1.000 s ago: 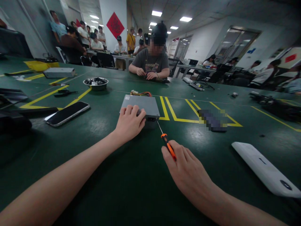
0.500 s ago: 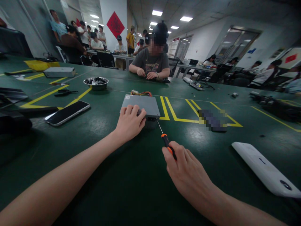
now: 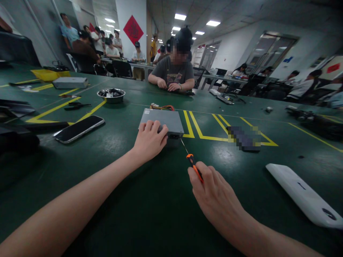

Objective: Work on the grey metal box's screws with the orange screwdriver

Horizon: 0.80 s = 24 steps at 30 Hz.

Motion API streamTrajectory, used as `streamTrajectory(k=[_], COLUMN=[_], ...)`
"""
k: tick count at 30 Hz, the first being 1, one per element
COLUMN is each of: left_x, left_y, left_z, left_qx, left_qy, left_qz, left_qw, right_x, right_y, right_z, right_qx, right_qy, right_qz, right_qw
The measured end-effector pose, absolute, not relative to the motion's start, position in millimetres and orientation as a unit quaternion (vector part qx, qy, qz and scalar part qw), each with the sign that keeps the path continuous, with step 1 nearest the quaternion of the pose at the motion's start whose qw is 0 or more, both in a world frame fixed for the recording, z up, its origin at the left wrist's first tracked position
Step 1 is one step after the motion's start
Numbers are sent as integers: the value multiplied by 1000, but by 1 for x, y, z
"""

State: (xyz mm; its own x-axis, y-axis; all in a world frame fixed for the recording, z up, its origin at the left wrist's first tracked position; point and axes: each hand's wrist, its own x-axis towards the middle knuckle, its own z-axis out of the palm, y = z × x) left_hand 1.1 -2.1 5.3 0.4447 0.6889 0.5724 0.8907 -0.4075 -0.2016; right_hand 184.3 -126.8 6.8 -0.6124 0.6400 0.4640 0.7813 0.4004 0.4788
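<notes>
A grey metal computer power supply (image 3: pixel 171 119) lies on the green table, its bundle of coloured wires (image 3: pixel 164 106) at the far side. My left hand (image 3: pixel 152 138) grips its near left part, with fingers over the top. In my right hand (image 3: pixel 211 185) is a screwdriver (image 3: pixel 192 160) with an orange and black handle, the fingers closed round it. Its thin shaft points up and left, and the tip is at the lower right corner of the power supply's near face. Whether the tip sits in a screw is too small to tell.
Left of the power supply are a smartphone (image 3: pixel 80 129), a metal bowl of small parts (image 3: pixel 111 100) and a grey box (image 3: pixel 70 82). A blurred-out phone (image 3: pixel 242 138) and a white device (image 3: pixel 302 194) lie to the right. Across the table sits a person (image 3: pixel 173 73).
The whole view has shifted slightly. My right hand's grip on the screwdriver handle has turned a little, showing more orange. The tip stays at the same corner, and my left hand keeps its hold.
</notes>
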Motion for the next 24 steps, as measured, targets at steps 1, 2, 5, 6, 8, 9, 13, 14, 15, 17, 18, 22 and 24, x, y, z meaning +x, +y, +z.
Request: streamTrajectory(k=[1, 2, 5, 6, 8, 9, 13, 14, 15, 17, 18, 22, 24], left_x=[1, 1, 1, 1, 1, 1, 1, 0, 0, 0, 0, 1, 1], left_y=[-2, -2, -2, -2, -2, -2, -1, -1, -1, -1, -1, -2, -2], left_z=[5, 5, 4, 4, 4, 4, 4, 4, 4, 4, 4, 5, 5], left_qx=[-813, -814, -813, -813, -812, -812, -815, -816, -816, -816, -816, -816, -816], left_qy=[-486, -487, -487, -486, -486, -486, -483, -481, -481, -481, -480, -481, -483], left_qz=[-207, -208, -209, -208, -203, -203, -214, -216, -218, -220, -221, -224, -220], left_qw=[243, 240, 240, 244, 250, 250, 238, 236, 234, 233, 232, 227, 229], right_x=[184, 183, 183, 183, 184, 185, 184, 183, 183, 181, 180, 182, 183], right_y=[-128, -128, -130, -129, -128, -128, -128, -128, -129, -130, -131, -129, -127], right_z=[7, 7, 10, 12, 14, 14, 11, 9, 7, 5, 5, 9, 11], right_qx=[-425, -423, -425, -431, -443, -448, -446, -443, -439, -431, -426, -434, -445], right_qy=[-835, -837, -830, -823, -812, -810, -815, -818, -823, -830, -833, -818, -811], right_qz=[-337, -336, -351, -360, -370, -369, -357, -352, -348, -343, -344, -363, -366], right_qw=[93, 86, 82, 84, 85, 84, 100, 100, 97, 85, 82, 102, 105])
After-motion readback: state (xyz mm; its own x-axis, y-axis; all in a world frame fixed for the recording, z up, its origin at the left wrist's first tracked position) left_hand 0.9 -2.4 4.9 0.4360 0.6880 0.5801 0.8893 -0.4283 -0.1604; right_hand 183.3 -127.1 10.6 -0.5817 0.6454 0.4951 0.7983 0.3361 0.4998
